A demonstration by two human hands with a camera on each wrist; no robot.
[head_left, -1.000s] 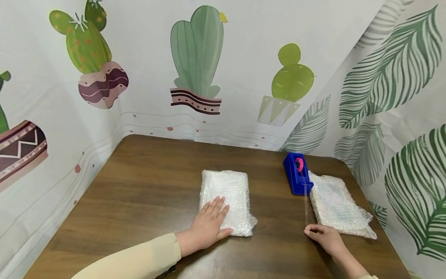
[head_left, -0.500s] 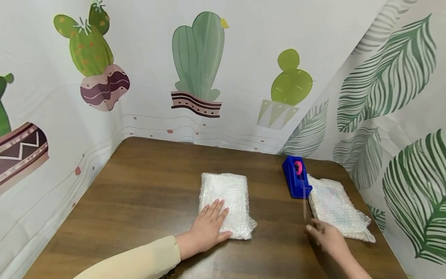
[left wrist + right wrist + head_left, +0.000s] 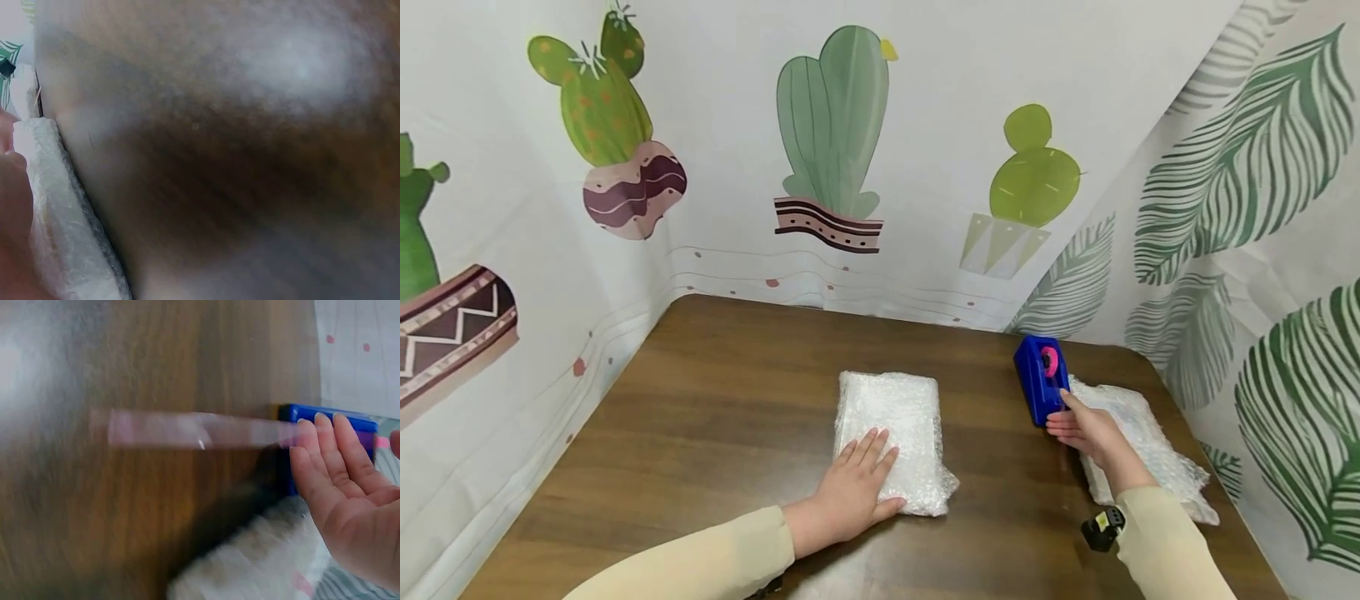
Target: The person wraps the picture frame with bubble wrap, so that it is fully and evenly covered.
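Observation:
With its fingers spread, my left hand [image 3: 848, 493] rests flat on a bubble-wrapped package [image 3: 907, 408] in the middle of the table. My right hand [image 3: 1097, 435] is at the front end of a blue tape dispenser [image 3: 1032, 385], its fingers fairly straight. A strip of clear tape [image 3: 187, 429] runs out from the dispenser beside those fingertips in the right wrist view; its far end is loose. I cannot tell whether the fingers touch the dispenser. In the left wrist view, the side of the package [image 3: 69, 212] shows under part of the left hand.
A second bubble-wrapped package [image 3: 1150, 433] lies at the right, beside the dispenser and partly behind the right hand. Around the brown wooden table [image 3: 700, 392] hangs a white cloth [image 3: 722, 150] printed with cacti and leaves.
My right hand has let go of the tape strip's end, moved up and away to the dispenser and straightened its fingers. The left hand has stayed on the package.

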